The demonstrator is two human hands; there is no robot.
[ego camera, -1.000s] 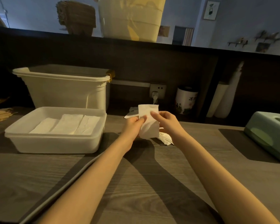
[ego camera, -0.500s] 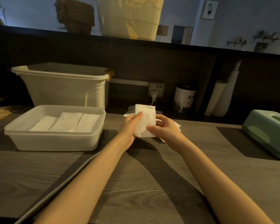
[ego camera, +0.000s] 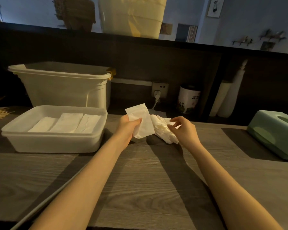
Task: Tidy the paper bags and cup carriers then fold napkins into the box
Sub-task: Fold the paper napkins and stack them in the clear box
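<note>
Inside box (ego camera: 53, 143), three folded napkins (ego camera: 66, 124)

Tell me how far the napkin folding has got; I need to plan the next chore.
Done: three folded napkins lie side by side in the shallow white box. In hand: the left hand holds another folded napkin, not yet in the box. Left: the right hand hovers at a loose pile of napkins on the counter, apparently unfolded.
</note>
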